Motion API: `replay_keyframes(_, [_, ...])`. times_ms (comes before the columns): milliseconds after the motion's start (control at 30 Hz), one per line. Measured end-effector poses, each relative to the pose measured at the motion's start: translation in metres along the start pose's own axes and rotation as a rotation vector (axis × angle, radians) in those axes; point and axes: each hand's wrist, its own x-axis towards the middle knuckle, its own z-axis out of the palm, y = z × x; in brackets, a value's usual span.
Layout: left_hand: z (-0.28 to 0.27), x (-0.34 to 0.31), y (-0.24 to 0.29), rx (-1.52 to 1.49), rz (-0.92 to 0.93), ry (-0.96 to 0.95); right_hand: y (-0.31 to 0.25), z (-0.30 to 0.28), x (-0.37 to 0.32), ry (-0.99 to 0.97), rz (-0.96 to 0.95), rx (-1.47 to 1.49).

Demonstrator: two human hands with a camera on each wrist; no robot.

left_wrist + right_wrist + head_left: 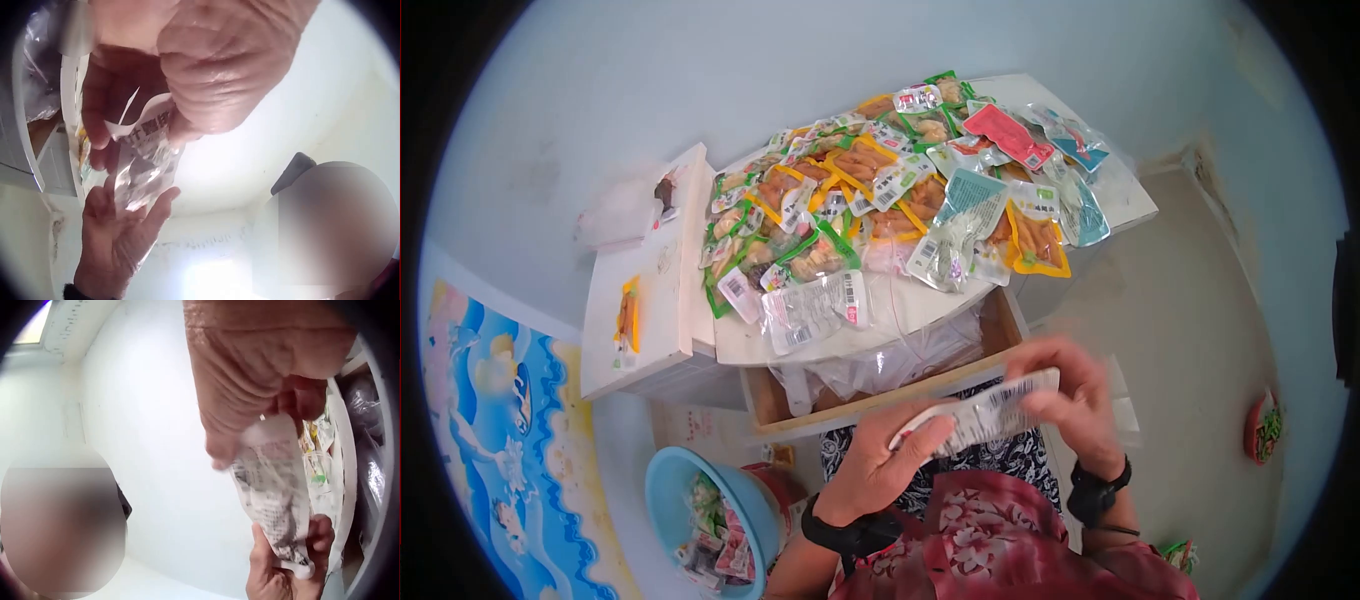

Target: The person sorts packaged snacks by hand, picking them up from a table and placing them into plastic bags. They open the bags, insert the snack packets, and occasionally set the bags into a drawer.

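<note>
Head view: white table (745,345), topped with heaped packets (860,165). Under the front edge, wooden drawer (880,408), pulled out, with clear plastic (900,365) inside. Below and to the left, blue bucket (665,500) with further packets within. In front of the drawer, left hand (885,455), with one end of a pouch (980,415) pinched between thumb and fingers. Right hand (1075,395), blurred, at the pouch's other end; whether gripping or merely touching, impossible to tell. Pouch suspended between both hands, printed barcode (1012,390) near the right-hand end.
</note>
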Motion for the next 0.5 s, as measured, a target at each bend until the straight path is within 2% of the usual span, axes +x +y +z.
replay_keyframes(67, [-0.004,-0.001,-0.003,0.057,0.048,-0.070,0.003,-0.012,-0.006,-0.233,0.195,-0.166])
replay_keyframes(100, [-0.007,0.001,0.003,0.101,0.022,-0.107,-0.003,-0.006,-0.011,-0.172,0.315,-0.126])
replay_keyframes(200, [-0.002,0.005,-0.002,0.276,0.255,0.183,0.006,-0.005,-0.015,-0.013,0.292,-0.053])
replay_keyframes(300, [-0.005,0.014,-0.002,0.717,0.399,0.644,0.010,-0.005,-0.008,0.237,0.180,0.008])
replay_keyframes(400, [-0.010,0.034,-0.003,0.941,0.459,0.784,0.010,-0.009,0.006,0.298,0.104,-0.014])
replay_keyframes(433, [-0.011,0.043,-0.007,1.006,0.461,0.790,0.006,-0.006,0.013,0.304,0.142,0.017])
replay_keyframes(500, [-0.012,0.056,-0.013,1.066,0.434,0.789,0.017,-0.004,0.027,0.306,0.084,-0.013])
